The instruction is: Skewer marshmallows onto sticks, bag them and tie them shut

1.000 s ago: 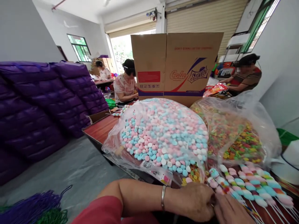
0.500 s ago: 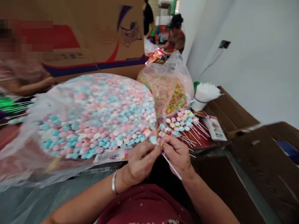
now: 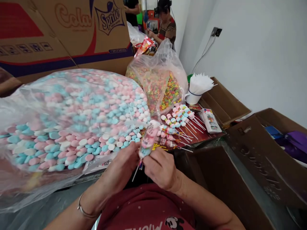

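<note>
One wrapped marshmallow skewer (image 3: 148, 138), pinched by the right hand (image 3: 161, 167), hides some fingertips of the left hand (image 3: 122, 166), their grip unclear; the marshmallow bag (image 3: 11, 108) alongside is cut off.

The fingertips of the left hand (image 3: 123, 163) are partly hidden behind the wrapped marshmallow skewer (image 3: 149, 138), whose wrapper print is too blurred to read. The marshmallow bag (image 3: 96, 95) covers the left part of the bench (image 3: 203, 136) and leaves view there, as does a co-worker's forearm (image 3: 9, 85). The top edge crops the Cola-Sprite carton (image 3: 82, 43).
</note>
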Demonstrator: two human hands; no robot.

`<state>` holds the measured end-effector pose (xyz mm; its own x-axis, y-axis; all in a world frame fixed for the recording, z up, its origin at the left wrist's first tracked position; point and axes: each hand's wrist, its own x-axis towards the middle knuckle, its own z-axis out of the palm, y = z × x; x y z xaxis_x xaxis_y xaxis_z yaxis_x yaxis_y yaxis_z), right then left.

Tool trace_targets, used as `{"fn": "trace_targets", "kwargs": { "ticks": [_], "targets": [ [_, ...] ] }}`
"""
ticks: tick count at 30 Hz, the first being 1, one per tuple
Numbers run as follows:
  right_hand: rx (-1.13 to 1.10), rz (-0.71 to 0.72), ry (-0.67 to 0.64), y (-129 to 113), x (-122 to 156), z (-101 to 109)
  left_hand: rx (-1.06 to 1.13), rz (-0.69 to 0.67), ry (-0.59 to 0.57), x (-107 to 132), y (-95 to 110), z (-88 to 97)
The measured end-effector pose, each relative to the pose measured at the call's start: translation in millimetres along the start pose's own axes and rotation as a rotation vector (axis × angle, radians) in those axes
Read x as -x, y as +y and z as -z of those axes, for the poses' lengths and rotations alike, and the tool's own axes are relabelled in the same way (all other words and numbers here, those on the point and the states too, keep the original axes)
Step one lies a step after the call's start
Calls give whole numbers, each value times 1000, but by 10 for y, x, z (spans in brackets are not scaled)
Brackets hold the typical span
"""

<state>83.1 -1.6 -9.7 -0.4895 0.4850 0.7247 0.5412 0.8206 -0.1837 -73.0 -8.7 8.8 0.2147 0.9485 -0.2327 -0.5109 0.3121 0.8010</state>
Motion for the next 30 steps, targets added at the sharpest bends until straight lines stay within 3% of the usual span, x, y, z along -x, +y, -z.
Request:
{"fn": "trace_targets", "kwargs": {
  "ticks": [2,6,10,16,19,22,24,25,28,30],
  "targets": [
    [-84,13,-36,-64,28,-26,103,-37,27,-36,8,-68],
    [-324,-236,-42,-141,95,-96,196,-239,197,-128,-22,-191],
    [-219,-257,-148,-106,208,-99,215,-415,299,-233,-200,-244],
    [36,-323,-161,303,263,166,-45,-299,15,-289,-358,-107],
    [231,-214,-141,503,201,301,-434,-302,-29,-251,-294,47],
    [461,-23,-145,658,137,392,-1002,-525,-27,-242,-180,336],
    [572,40,-208,753,113,439,-1287,-696,115,-262,-94,597],
    [606,60,-246,797,111,456,-1416,-717,200,-277,-52,729],
    [650,107,-326,898,140,460,-1731,-615,290,-332,53,1026],
    [665,127,-357,939,174,420,-1877,-558,319,-370,99,1098]
  ]
}}
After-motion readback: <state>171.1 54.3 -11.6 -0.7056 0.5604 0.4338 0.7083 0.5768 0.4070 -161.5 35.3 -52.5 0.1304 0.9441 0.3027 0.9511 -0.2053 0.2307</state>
